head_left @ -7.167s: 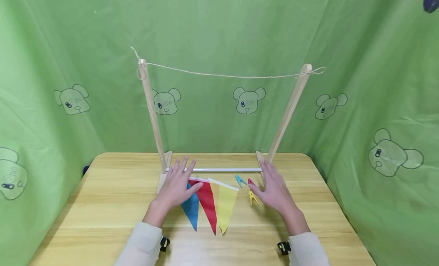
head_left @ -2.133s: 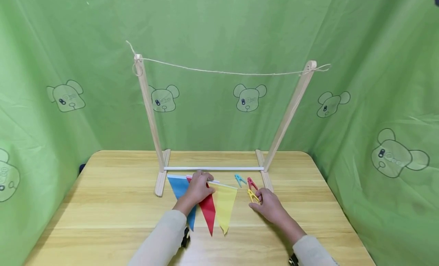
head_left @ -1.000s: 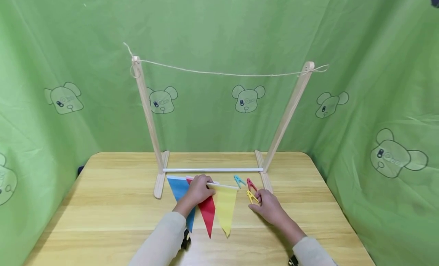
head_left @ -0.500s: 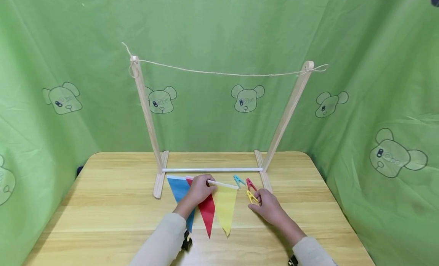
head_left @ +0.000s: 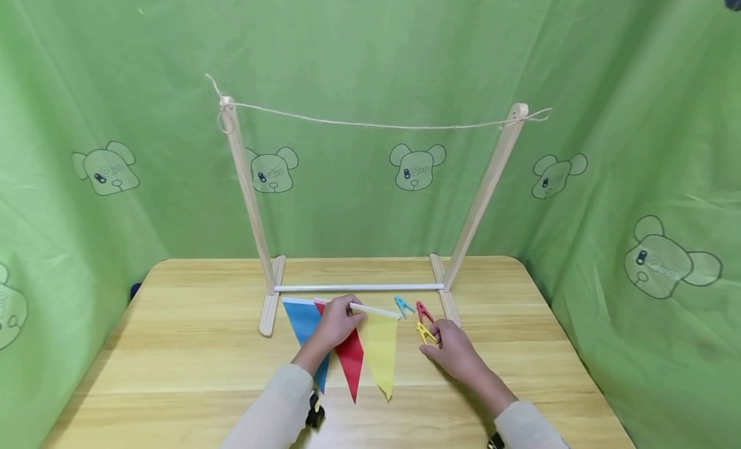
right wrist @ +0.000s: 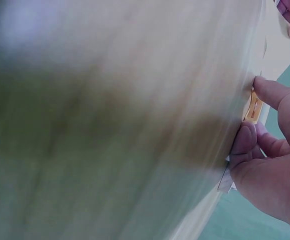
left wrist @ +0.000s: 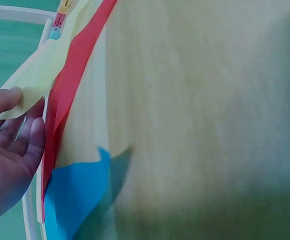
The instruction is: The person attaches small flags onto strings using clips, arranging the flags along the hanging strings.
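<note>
Yellow pennant (head_left: 381, 349), pinched by the left hand (head_left: 337, 321), has swung its tip farther from the red pennant (head_left: 351, 359); right hand (head_left: 454, 350) pinches yellow clothespin (head_left: 421, 329), so both are held.

No word, brand or number can be made out with certainty. The only thing resembling writing is on the green curtain (head_left: 347, 211), whose printed animal faces bear a faint, pale row of rounded, letter-like outlines beside a small dark mark. Such a row shows on the far-left face (head_left: 95, 179), the face by the left post (head_left: 273, 184), the face between the posts (head_left: 420, 184) and the large right-hand face (head_left: 666, 280), where it slants downward to the right. On the smaller face beyond the right post (head_left: 557, 186), the print is too faint to tell.
</note>
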Tool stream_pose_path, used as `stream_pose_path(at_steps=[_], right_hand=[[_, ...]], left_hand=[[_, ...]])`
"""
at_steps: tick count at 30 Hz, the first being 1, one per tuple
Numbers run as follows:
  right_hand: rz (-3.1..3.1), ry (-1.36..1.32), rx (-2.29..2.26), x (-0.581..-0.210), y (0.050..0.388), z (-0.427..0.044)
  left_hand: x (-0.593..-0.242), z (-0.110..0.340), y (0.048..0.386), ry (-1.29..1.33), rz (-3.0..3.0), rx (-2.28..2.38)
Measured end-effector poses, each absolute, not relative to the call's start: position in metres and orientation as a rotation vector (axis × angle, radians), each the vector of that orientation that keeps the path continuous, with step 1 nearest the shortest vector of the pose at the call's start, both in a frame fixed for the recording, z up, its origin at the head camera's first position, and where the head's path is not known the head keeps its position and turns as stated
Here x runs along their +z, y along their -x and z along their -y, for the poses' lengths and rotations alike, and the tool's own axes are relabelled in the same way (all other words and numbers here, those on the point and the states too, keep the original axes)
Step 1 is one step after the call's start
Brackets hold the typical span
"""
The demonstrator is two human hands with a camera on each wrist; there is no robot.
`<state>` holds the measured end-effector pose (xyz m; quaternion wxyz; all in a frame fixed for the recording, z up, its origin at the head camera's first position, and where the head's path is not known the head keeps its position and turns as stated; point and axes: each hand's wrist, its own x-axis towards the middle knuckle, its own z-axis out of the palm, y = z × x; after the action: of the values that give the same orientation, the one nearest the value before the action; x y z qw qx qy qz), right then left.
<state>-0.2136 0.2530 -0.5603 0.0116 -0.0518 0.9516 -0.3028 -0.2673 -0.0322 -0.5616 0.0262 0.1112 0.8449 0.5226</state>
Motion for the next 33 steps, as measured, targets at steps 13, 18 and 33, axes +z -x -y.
stream_pose_path(at_steps=[13, 18, 33], right_hand=[[-3.019, 0.14, -0.968, -0.5579, 0.2102, -0.2492], [-3.034, 0.151, -0.997, -0.5562, 0.2082, -0.2499], [-3.019, 0.164, -1.017, -0.5523, 0.207, -0.2555]], left_hand=[[-0.5564, 0.0292, 0.2629, -0.332, -2.644, 1.65], [-0.556, 0.0286, 0.2618, -0.332, -2.617, 1.696], [-0.5601, 0.0307, 0.2591, -0.3, -2.552, 1.812]])
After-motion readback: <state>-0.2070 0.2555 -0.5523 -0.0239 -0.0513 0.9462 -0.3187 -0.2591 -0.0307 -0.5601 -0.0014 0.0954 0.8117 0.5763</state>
